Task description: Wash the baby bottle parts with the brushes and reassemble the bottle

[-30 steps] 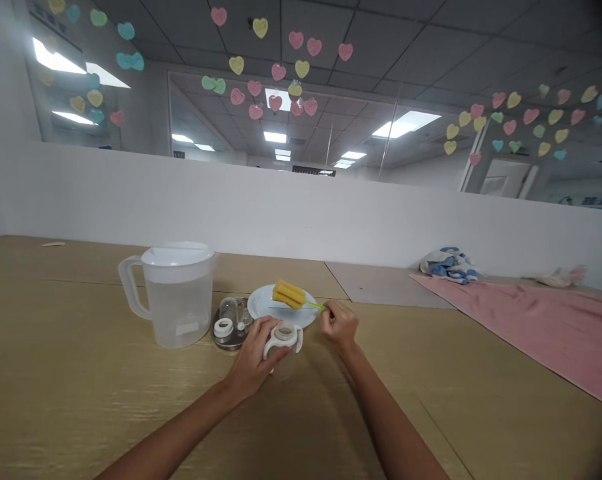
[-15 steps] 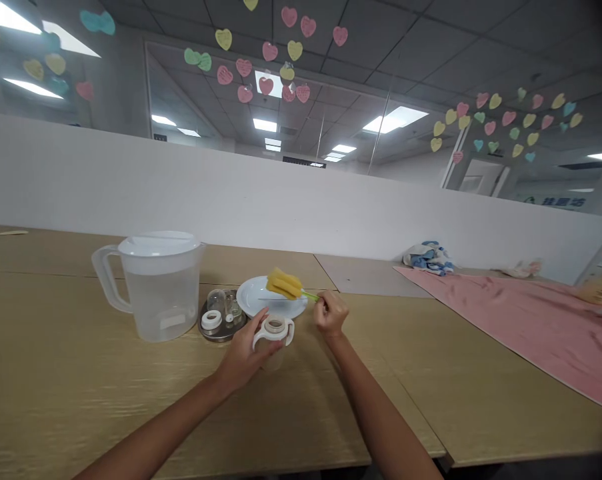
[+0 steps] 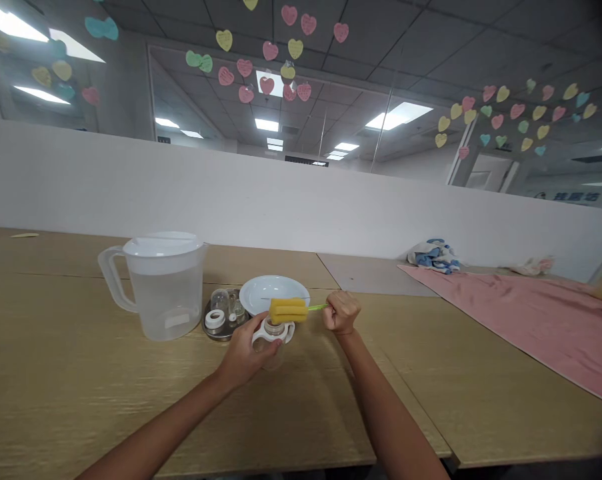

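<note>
- Head view: the left hand [image 3: 245, 347] grips a clear bottle [image 3: 271, 347] that stands on the wooden surface [image 3: 81, 387], fingers wrapped round its side below the white handled collar [image 3: 275, 330].
- The right hand [image 3: 341, 312] is clenched in a fist round the thin green handle [image 3: 317, 307] of a brush.
- The brush's yellow sponge head [image 3: 287, 310] lies level, pointing left, right over the bottle's open mouth; whether it touches the rim cannot be told.
- Just behind the bottle sits a white plate [image 3: 273, 291], with the sponge overlapping its near edge in the picture.
- Left of the plate, touching or almost touching it, is a small metal tray [image 3: 221, 330] holding a white ring [image 3: 215, 319] and some small clear parts [image 3: 221, 300].
- Further left stands a clear jug [image 3: 163, 287] with a white lid, its handle turned left, part full of water.
- At the right a pink cloth [image 3: 531, 320] covers the surface, with a blue and white bundle [image 3: 433, 255] at its far corner against the white partition [image 3: 281, 200].
</note>
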Tool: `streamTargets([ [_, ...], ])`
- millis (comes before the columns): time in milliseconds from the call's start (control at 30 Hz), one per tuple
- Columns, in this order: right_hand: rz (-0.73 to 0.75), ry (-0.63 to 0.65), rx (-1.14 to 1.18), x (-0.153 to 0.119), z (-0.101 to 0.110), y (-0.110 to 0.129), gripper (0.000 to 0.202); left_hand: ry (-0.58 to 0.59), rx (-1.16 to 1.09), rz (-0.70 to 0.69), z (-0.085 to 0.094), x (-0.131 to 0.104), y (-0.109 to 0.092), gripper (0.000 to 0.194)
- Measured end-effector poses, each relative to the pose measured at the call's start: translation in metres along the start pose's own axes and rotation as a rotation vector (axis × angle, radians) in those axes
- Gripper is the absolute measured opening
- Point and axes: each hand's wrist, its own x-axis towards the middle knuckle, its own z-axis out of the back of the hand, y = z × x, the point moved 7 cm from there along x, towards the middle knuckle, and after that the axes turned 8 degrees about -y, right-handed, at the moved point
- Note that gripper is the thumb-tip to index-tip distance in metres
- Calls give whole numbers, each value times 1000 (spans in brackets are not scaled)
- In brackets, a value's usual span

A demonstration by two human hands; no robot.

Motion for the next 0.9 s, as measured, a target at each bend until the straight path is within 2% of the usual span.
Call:
streamTargets([
  [200,-12,-38,31,0,1,2,14,5,-74,87,-1,0,2,47],
  [467,-23,-58,37,0,1,1,15,39,-128,132,-3,-1,6,49],
  [600,-18,-70,35,1,2,-1,14,102,-212,201,-9,-2,9,57],
  [700,-37,-99,19,2,7,-6,14,158,-230,235,-10,-3,4,53],
  [800,-65,-61,-13,7,11,-9,15,165,-210,207,0,4,-5,49],
  [900,-92,29,-74,19,10,-9,15,93,-86,135,22,21,-14,51],
])
